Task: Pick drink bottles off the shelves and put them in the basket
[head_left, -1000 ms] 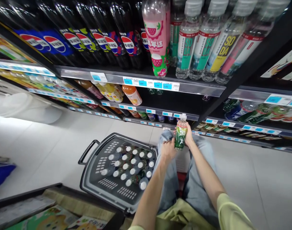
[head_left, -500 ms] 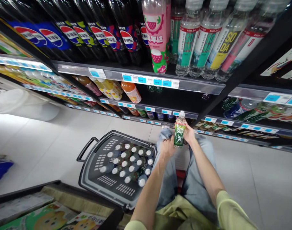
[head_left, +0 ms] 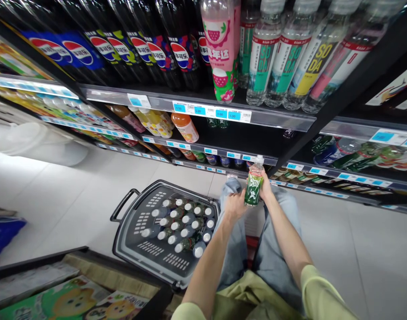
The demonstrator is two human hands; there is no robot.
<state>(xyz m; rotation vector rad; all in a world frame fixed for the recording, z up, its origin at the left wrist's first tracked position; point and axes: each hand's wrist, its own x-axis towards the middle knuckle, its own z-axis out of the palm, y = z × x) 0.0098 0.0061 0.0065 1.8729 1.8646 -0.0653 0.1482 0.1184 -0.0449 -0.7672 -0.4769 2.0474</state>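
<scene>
A small bottle with a green label and white cap (head_left: 254, 186) stands upright between both my hands, in front of the low shelves. My right hand (head_left: 266, 188) wraps round its right side. Against its lower left side sits my left hand (head_left: 235, 206), fingers curled. Left of my knees, a dark grey basket (head_left: 133, 242) rests on the floor, holding several bottles with white caps (head_left: 183, 224).
Black shelves (head_left: 196, 106) run across the top, stocked with cola, a pink bottle (head_left: 221, 49) and soda water bottles (head_left: 276, 53). Lower shelves (head_left: 336, 178) carry more drinks. White tiled floor (head_left: 56, 195) lies left and right. A printed carton (head_left: 76, 302) sits at bottom left.
The bottle and both hands have stayed almost in place, shifting slightly up and right; the bottle has tilted a little. The view has wobbled.
</scene>
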